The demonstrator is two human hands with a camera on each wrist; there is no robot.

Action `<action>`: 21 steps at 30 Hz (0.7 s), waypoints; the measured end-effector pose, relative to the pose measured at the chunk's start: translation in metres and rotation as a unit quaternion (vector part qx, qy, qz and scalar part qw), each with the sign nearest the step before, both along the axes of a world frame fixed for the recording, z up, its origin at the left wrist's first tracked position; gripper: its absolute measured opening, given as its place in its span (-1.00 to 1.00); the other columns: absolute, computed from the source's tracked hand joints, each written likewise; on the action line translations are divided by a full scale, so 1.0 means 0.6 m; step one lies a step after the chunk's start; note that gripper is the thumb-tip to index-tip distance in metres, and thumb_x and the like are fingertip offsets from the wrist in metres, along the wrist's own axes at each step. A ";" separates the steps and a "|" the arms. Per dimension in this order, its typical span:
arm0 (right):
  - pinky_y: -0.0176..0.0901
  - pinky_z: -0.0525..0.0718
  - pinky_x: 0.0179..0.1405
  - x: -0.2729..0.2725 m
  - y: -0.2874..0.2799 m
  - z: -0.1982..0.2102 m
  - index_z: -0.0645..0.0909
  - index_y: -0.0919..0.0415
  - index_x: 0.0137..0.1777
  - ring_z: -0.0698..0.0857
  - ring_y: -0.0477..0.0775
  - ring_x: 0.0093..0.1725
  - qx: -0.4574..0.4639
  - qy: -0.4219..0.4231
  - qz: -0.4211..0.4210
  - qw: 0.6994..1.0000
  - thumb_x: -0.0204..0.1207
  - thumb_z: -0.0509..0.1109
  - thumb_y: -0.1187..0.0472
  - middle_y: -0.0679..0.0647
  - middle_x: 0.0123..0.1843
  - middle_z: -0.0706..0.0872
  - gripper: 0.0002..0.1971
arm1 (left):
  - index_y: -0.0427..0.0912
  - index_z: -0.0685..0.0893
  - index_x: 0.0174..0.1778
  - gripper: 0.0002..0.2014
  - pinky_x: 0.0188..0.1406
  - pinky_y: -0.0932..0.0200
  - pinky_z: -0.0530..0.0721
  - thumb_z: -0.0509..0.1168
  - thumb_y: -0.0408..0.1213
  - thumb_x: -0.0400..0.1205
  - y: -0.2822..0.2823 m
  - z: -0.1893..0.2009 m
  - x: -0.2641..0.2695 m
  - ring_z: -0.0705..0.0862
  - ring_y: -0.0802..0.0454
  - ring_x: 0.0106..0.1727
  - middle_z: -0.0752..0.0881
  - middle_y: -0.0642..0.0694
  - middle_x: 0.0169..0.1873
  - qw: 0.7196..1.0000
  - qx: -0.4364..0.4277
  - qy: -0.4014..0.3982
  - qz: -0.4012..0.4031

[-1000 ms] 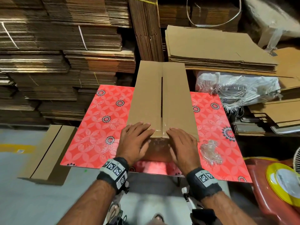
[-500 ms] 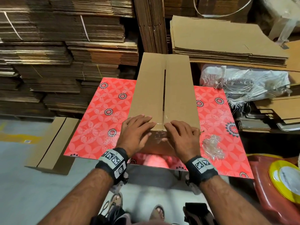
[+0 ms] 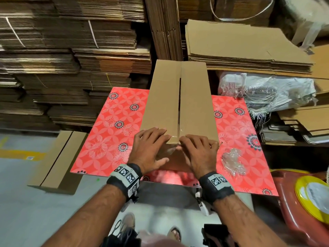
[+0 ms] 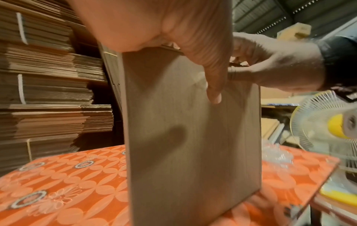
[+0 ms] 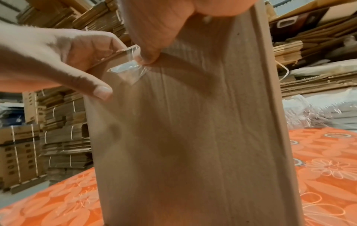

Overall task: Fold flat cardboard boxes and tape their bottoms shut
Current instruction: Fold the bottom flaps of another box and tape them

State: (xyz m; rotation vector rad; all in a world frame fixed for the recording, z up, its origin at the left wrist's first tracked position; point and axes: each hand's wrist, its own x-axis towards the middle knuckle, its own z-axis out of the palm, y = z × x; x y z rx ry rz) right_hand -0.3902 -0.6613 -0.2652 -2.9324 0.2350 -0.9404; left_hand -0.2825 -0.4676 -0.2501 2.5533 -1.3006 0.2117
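A long cardboard box (image 3: 179, 104) stands on the counter (image 3: 110, 132), which is covered in red floral sheeting; its two folded flaps face up and meet along a centre seam running away from the person, and the far end overhangs the counter's back edge. The left hand (image 3: 148, 150) lies flat on the left flap at the near end, fingers (image 3: 154, 133) straight and spread, thumb down on the near end panel; it presses and grips nothing. The right hand (image 3: 197, 154) sits on the right flap, its thumb pinning a strip of clear tape (image 5: 128, 70) where it wraps over the near top edge at the seam; the loose end of the tape is crumpled on the end panel. A wad of crumpled clear film (image 3: 234, 163) lies on the counter to the right of the box, apart from it. Stacks of flat cardboard (image 3: 245, 50) stand behind. A yellow-rimmed tape roll (image 3: 313, 198) rests on a red stool at lower right.
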 end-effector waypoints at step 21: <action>-0.05 0.72 -0.01 0.054 -0.010 0.113 0.78 0.00 0.00 0.77 0.07 -0.08 0.324 0.075 -0.054 0.942 0.53 0.50 0.30 -0.01 -0.03 0.82 -0.83 | 0.05 0.56 0.37 -0.39 0.49 -0.07 0.17 0.39 0.20 0.42 0.005 -0.006 0.004 0.48 -0.05 0.52 0.58 0.06 0.48 0.997 -0.081 0.009 0.002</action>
